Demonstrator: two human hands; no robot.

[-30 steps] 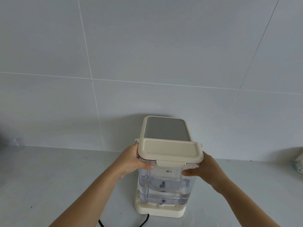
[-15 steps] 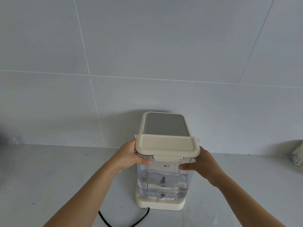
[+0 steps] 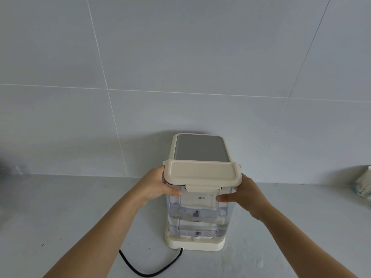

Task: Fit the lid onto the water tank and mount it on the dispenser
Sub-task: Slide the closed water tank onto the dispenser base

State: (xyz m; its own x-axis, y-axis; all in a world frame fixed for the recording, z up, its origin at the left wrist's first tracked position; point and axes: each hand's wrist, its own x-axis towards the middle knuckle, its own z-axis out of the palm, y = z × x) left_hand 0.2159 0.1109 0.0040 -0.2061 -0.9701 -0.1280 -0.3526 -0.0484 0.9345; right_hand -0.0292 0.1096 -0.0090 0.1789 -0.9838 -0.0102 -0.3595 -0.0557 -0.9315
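A clear water tank (image 3: 197, 221), partly filled with water, stands on the cream base of the dispenser (image 3: 195, 244). A cream lid (image 3: 201, 173) sits closed on top of the tank. Behind it rises the dispenser body with a grey top panel (image 3: 199, 147). My left hand (image 3: 155, 184) grips the tank's upper left side just under the lid. My right hand (image 3: 244, 194) holds the upper right side, thumb on the front face.
A black power cord (image 3: 148, 271) curls on the grey counter in front of the dispenser. A white tiled wall stands right behind it. A white packet (image 3: 363, 184) sits at the far right edge of the counter.
The tank has sunk slightly lower onto the dispenser base, with both hands still holding its sides. The view has tilted so that more of the cord shows.
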